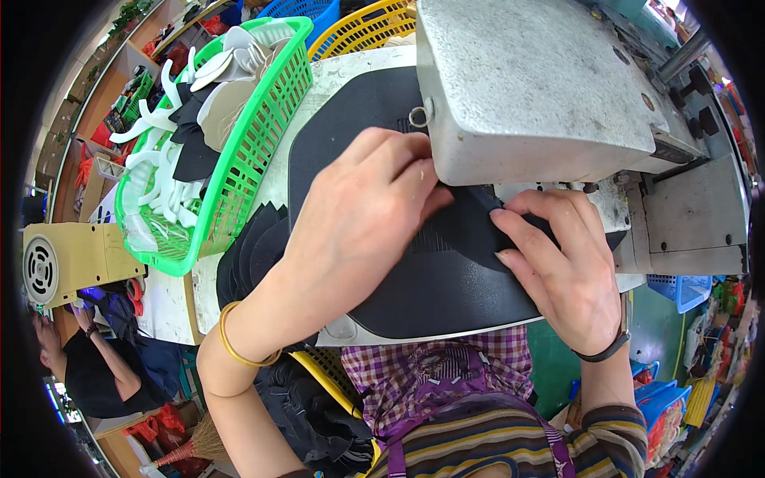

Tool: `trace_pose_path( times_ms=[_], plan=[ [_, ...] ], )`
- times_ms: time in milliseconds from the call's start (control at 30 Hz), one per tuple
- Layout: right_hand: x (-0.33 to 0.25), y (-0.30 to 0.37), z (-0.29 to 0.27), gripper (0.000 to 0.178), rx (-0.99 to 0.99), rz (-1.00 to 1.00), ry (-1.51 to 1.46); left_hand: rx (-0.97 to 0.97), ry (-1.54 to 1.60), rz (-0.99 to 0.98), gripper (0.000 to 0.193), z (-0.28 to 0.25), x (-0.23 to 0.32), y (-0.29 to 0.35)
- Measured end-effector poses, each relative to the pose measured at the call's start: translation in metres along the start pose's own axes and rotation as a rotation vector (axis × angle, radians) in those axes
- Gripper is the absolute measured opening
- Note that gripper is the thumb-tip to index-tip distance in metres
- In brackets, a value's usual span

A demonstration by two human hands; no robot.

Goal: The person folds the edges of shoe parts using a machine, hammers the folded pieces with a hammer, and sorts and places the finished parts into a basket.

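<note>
A dark, flat black piece (pixel 472 231), cut like a shoe part, lies under the grey metal head of a sewing-type machine (pixel 534 95). My left hand (pixel 362 207) is closed at its left edge, with thumb and bent fingers close under the machine head; the fingertips are partly hidden. On the other side, my right hand (pixel 566 255) pinches the piece's right edge between thumb and fingers. Both hands rest over a smooth black work plate (pixel 430 299). The needle area is hidden behind the machine head.
To the left stands a green basket (pixel 259 131) with white and black cut pieces. Stacked black pieces (pixel 259 247) lie beside my left forearm. Yellow (pixel 362 32) and blue baskets stand behind. Another person (pixel 103 358) works at the far left near a cream machine (pixel 88 259).
</note>
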State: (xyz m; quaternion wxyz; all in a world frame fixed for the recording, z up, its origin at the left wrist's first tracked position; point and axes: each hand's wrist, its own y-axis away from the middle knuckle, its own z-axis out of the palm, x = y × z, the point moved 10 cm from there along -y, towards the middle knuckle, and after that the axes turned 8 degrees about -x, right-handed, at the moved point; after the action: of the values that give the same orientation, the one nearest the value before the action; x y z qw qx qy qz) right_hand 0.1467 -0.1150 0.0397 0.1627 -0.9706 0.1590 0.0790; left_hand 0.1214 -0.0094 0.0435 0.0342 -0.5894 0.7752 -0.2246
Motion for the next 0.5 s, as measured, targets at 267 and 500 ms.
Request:
trace_pose_path(
  times_ms=[267,500],
  plan=[
    [-0.0014,-0.0092,0.0012,0.033,0.031,0.046,-0.070,0.014,-0.051,-0.016,0.025,0.0002,-0.0043,0.0012],
    [0.0004,-0.0100,0.0016,0.033,0.039,0.025,-0.061,-0.015,-0.030,0.006,0.024,0.0016,0.0009,0.0042]
  ],
)
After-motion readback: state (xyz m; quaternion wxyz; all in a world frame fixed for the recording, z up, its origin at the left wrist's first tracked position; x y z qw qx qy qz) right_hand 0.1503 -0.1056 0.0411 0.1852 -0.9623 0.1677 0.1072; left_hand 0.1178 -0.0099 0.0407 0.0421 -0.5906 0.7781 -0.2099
